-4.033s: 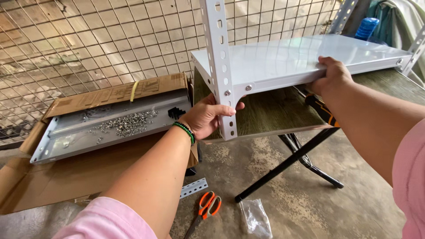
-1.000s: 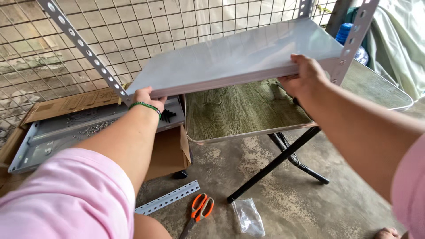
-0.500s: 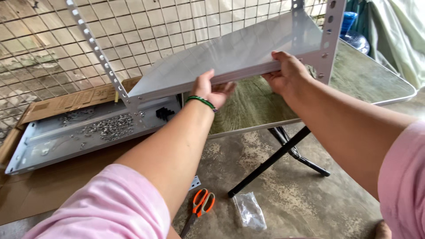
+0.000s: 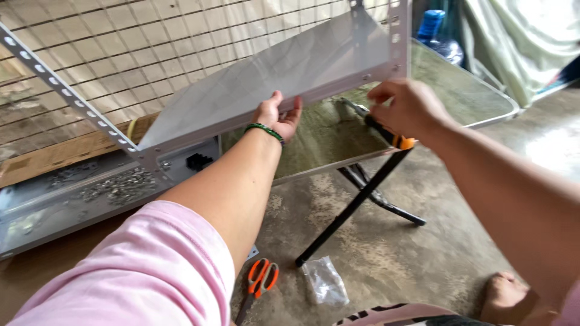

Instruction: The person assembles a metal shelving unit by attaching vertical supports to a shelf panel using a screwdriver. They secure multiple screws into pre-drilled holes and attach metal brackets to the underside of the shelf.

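Concrete floor [image 4: 423,265] is lying under a folding table [image 4: 483,102] beside wire mesh [image 4: 151,36]. Left hand [image 4: 277,116] is gripping the tilted white shelf panel [image 4: 260,78]; right hand [image 4: 411,107] is closing around a screwdriver [image 4: 386,134].

Screwdriver [image 4: 386,134] grip hidden inside right hand [image 4: 411,108]. Slotted post [image 4: 66,96] cut off at upper left edge. Screw pile [image 4: 115,184] blurred, uncountable. Foot [image 4: 510,296] cut off at bottom.

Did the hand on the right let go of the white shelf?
Yes. The right hand has left the white shelf edge and dropped toward the folding table, onto the screwdriver.
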